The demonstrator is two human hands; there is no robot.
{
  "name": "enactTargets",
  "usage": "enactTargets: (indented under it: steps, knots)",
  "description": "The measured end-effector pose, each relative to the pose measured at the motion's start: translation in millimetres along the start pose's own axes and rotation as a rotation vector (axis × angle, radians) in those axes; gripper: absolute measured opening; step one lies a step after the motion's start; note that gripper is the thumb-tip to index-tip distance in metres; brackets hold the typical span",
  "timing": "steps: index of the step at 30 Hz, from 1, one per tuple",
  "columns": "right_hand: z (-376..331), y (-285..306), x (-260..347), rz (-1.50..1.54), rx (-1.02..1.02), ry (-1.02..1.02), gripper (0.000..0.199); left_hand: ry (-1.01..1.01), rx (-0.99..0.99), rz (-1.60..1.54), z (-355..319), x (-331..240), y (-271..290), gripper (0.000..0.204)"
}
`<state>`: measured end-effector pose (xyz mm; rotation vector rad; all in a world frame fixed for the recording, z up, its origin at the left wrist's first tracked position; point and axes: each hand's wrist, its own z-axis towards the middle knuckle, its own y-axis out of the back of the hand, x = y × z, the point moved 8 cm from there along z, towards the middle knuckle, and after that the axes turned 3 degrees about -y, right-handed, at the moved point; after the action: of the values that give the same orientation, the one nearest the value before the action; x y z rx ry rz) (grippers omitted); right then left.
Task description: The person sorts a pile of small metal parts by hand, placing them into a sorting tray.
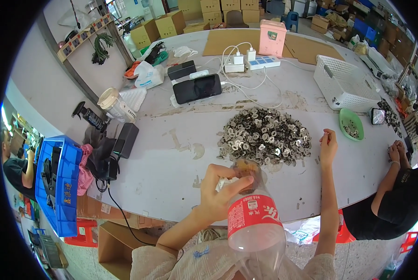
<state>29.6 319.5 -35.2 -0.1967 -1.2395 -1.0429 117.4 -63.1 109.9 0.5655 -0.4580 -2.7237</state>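
Note:
My left hand [220,191] is closed around a clear plastic bottle [255,233] with a red label, near the table's front edge. The bottle lies tilted, its brownish base end towards the table. Something white and crumpled [223,183] shows between my fingers and the bottle. Beyond it spreads a heap of small ring-like metal parts [265,135]. My right hand [329,145] rests on the table just right of the heap, fingers curled in. What those fingers hold, if anything, is hidden. A green bowl [351,124] with a few similar metal parts stands further right.
A white plastic basket [346,84] stands back right. A phone [198,88], a power strip [263,63] with cables and a pink bin [272,38] are at the back. To the left are a coffee jar [117,103] and a blue crate [73,186]. A co-worker [395,186] sits at right.

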Motion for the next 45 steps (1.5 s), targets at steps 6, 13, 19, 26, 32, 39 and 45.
enactTargets:
  steps: [6, 13, 19, 26, 32, 39, 45]
  knots:
    - [1.5, -2.1, -5.8, -0.003, 0.004, 0.030, 0.015, -0.044, -0.036, 0.014, -2.0, -0.4, 5.6, 0.047]
    - [7.0, -8.3, -0.5, 0.021, 0.016, 0.047, 0.014, -0.111, -0.161, 0.048, 18.1, 7.3, 16.9, 0.054]
    - [8.3, -8.0, -4.3, 0.010, 0.005, 0.072, 0.014, -0.326, -0.321, 0.244, 75.5, 8.5, 55.9, 0.060]
    - [1.1, -9.7, -9.9, 0.024, -0.022, 0.149, 0.013, -0.542, -0.503, 0.318, 125.0, -12.9, 97.4, 0.060]
    - [1.1, -8.8, -8.1, 0.024, -0.006, 0.114, 0.011, -0.595, -0.485, 0.389, 142.8, -34.3, 107.8, 0.057]
    - [6.6, -10.3, -3.0, -0.020, -0.033, 0.132, 0.010, -0.731, -0.524, 0.392, 161.9, -42.8, 105.3, 0.058]
    - [6.3, -9.2, 2.9, -0.014, -0.038, 0.140, 0.009, -0.783, -0.520, 0.523, 162.2, -52.0, 99.5, 0.059]
